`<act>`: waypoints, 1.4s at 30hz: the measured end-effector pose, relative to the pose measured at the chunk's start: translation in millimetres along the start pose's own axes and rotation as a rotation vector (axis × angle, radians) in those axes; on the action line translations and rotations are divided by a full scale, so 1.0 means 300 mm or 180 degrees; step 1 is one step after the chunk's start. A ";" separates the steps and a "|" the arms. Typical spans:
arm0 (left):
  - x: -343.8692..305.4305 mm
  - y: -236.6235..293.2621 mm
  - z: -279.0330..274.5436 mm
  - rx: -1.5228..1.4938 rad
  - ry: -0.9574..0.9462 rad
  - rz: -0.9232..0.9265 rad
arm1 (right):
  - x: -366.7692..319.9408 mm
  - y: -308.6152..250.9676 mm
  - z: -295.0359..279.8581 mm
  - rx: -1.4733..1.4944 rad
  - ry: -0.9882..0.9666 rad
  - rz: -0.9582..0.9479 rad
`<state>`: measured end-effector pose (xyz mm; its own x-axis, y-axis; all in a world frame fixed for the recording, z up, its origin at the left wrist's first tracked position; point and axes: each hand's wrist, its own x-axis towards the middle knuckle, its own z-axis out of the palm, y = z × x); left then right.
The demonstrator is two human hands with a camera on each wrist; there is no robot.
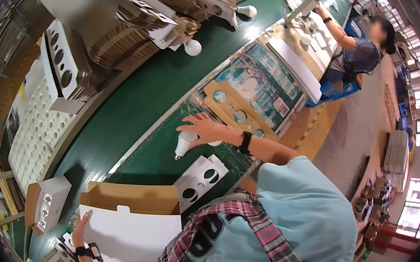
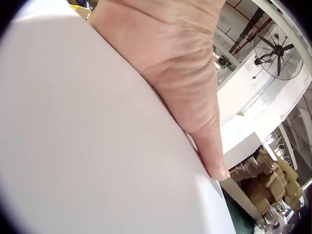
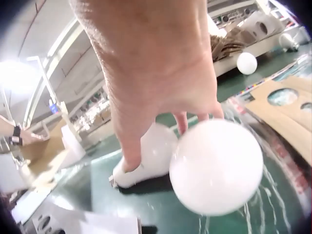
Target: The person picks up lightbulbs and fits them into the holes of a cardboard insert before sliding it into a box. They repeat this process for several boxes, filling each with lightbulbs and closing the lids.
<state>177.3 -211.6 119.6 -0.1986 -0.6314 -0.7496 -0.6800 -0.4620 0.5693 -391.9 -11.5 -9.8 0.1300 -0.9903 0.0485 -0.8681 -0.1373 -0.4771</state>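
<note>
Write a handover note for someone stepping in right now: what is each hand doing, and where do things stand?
Left hand: flat, pressing on the white card sheet.
Right hand: curled over two white bulbs lying on the green belt.
The holed white insert lies beside them, holes empty.
Done: no bulb seated yet.
Left: probably lift the bulbs and seat them in the insert.

The light bulb (image 3: 217,165) nearest my view has a smooth, frosted white dome with a soft sheen. The white card sheet (image 2: 87,146) looks smooth and matt. The brown cardboard (image 1: 130,197) is dull and rough, and the green table (image 1: 135,102) is matt.
</note>
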 end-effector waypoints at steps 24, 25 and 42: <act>-0.072 -0.001 0.064 0.0163 0.0504 -0.0784 | 0.062 0.232 -0.098 0.1145 0.0430 0.1249; -0.076 -0.004 0.067 0.0149 0.0604 -0.0777 | 0.036 0.221 -0.081 0.0934 0.0267 0.1007; 0.037 -0.202 -0.035 0.0836 0.0194 0.0296 | -0.224 0.217 -0.183 0.0812 0.1022 0.1933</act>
<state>223.5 -197.2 80.3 -0.2314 -0.7035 -0.6719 -0.8219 -0.2281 0.5219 -483.4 45.2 4.2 -0.5195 -0.8528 -0.0535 -0.5989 0.4080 -0.6891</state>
